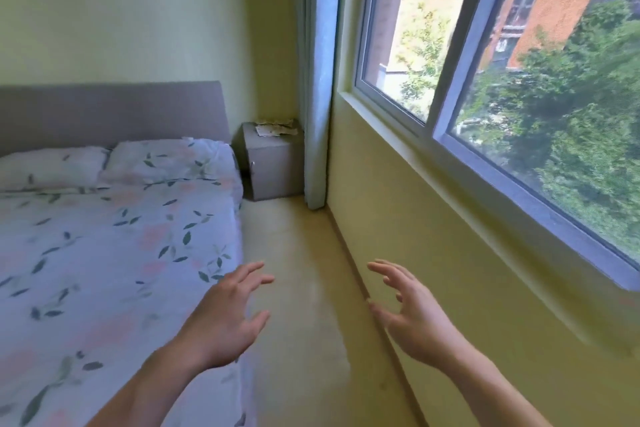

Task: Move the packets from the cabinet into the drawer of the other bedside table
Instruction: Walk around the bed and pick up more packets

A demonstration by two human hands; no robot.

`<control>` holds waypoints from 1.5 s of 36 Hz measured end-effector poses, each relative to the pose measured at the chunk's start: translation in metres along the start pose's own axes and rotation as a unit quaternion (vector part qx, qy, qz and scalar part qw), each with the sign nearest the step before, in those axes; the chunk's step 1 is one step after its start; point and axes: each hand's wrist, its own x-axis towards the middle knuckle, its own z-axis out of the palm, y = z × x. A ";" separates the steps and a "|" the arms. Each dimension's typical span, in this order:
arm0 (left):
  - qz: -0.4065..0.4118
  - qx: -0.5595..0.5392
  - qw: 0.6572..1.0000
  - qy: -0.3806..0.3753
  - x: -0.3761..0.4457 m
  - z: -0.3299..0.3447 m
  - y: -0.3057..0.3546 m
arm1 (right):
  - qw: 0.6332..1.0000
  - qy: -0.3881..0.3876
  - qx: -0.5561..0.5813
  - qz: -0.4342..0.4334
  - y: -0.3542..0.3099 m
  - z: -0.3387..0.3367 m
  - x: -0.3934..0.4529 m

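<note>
Both hands are spread open and hold nothing: the left hand (227, 321) at 7 o'clock over the edge of the bed (114, 253), the right hand (410, 310) at 5 o'clock beside the wall under the window (502, 87). The packets (275, 127) lie on the worktop of the grey bedside table (272, 163) near 12 o'clock, between bed and curtain (318, 80), door shut.

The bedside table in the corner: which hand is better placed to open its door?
Probably the left hand. The bedside table has its small knob on the bed side, more in line with it. The right hand is nearer the window wall. Both are empty, open and far away.
</note>
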 end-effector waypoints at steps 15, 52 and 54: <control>-0.083 -0.046 0.992 0.078 0.199 -0.047 -0.070 | 0.993 -0.048 -0.016 -0.111 -0.036 -0.004 0.272; -0.190 -0.040 0.978 0.081 0.776 -0.183 -0.277 | 0.978 -0.131 0.026 -0.160 -0.074 -0.002 0.993; -0.209 -0.042 0.974 0.078 0.800 -0.186 -0.302 | 0.977 -0.140 0.025 -0.160 -0.078 0.010 1.029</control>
